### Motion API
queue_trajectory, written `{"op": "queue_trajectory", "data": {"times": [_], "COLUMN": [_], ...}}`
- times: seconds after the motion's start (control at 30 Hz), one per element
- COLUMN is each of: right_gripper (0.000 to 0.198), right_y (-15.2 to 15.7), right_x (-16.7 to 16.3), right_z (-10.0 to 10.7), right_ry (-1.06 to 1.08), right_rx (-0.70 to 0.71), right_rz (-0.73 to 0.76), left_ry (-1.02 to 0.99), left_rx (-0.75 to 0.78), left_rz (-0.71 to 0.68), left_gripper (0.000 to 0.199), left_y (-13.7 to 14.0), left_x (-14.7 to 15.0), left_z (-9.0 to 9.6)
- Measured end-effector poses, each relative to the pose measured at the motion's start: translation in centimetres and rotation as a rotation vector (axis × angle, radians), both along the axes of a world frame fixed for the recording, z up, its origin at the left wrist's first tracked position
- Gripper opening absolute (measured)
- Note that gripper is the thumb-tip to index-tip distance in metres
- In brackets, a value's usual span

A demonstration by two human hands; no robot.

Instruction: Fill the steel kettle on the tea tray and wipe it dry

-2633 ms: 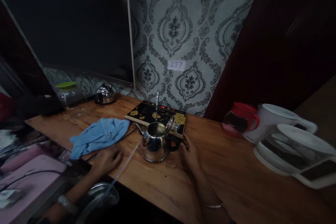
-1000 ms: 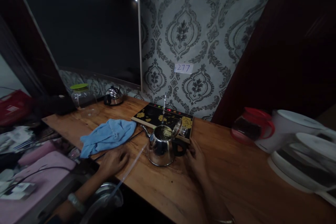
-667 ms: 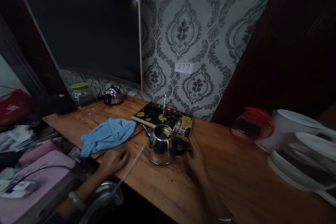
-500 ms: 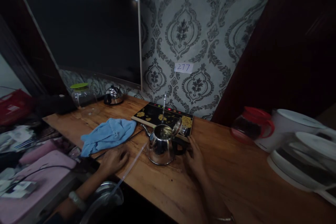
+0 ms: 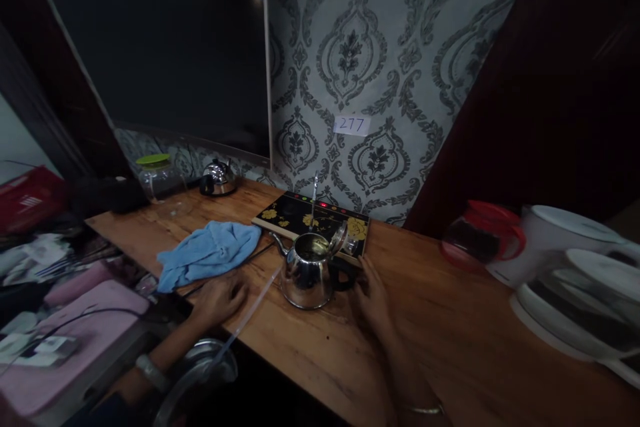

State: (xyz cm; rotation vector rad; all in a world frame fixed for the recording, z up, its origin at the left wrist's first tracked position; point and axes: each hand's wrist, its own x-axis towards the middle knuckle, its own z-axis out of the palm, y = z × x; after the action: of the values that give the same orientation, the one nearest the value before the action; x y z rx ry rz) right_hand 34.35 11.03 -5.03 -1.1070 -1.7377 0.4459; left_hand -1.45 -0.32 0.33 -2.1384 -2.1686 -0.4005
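Observation:
A shiny metal kettle (image 5: 303, 283) stands on the wooden table with its lid (image 5: 339, 238) tipped open and its black handle (image 5: 343, 275) to the right. My right hand (image 5: 373, 293) rests beside that handle, fingers stretched and apart, holding nothing. Resting near the table's front edge, left of the kettle, my left hand (image 5: 220, 297) is loosely curled with nothing seen in it. Behind the kettle is a black tea stove (image 5: 290, 210) with gold flowers and a lit red light. A thin upright metal spout (image 5: 315, 190) rises from it.
A blue cloth (image 5: 213, 253) lies left of the kettle. Farther back are a second kettle (image 5: 220, 179) and a glass jar (image 5: 160, 180) with a green lid. On the right stand a red-lidded pot (image 5: 483, 233) and white-lidded jugs (image 5: 570, 227). A clear tube (image 5: 253, 307) crosses the front edge.
The view has shifted very slightly. Both hands and the kettle stay in nearly the same places.

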Motion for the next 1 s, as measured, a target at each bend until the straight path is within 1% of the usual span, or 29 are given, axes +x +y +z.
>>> {"op": "queue_trajectory", "data": {"times": [0.23, 0.5, 0.67, 0.8, 1.0], "right_gripper": [0.053, 0.053, 0.053, 0.053, 0.053], "right_y": [-0.03, -0.02, -0.04, 0.05, 0.06], "right_x": [-0.19, -0.23, -0.25, -0.20, -0.16], "right_z": [0.02, 0.26, 0.12, -0.08, 0.11], "right_ry": [0.016, 0.012, 0.028, 0.027, 0.020], "right_rx": [0.013, -0.013, -0.001, 0.010, 0.008], "right_rz": [-0.006, -0.015, -0.011, -0.011, -0.012], "left_ry": [0.002, 0.004, -0.015, -0.024, -0.047], "left_rx": [-0.011, -0.006, -0.002, -0.004, 0.005], "left_rz": [-0.004, 0.013, -0.004, 0.010, -0.001], "left_gripper": [0.030, 0.027, 0.026, 0.026, 0.025], "left_y": [0.05, 0.04, -0.03, -0.06, -0.07], "left_x": [0.13, 0.27, 0.32, 0.33, 0.34], "left_z": [0.17, 0.37, 0.57, 0.52, 0.52]}}
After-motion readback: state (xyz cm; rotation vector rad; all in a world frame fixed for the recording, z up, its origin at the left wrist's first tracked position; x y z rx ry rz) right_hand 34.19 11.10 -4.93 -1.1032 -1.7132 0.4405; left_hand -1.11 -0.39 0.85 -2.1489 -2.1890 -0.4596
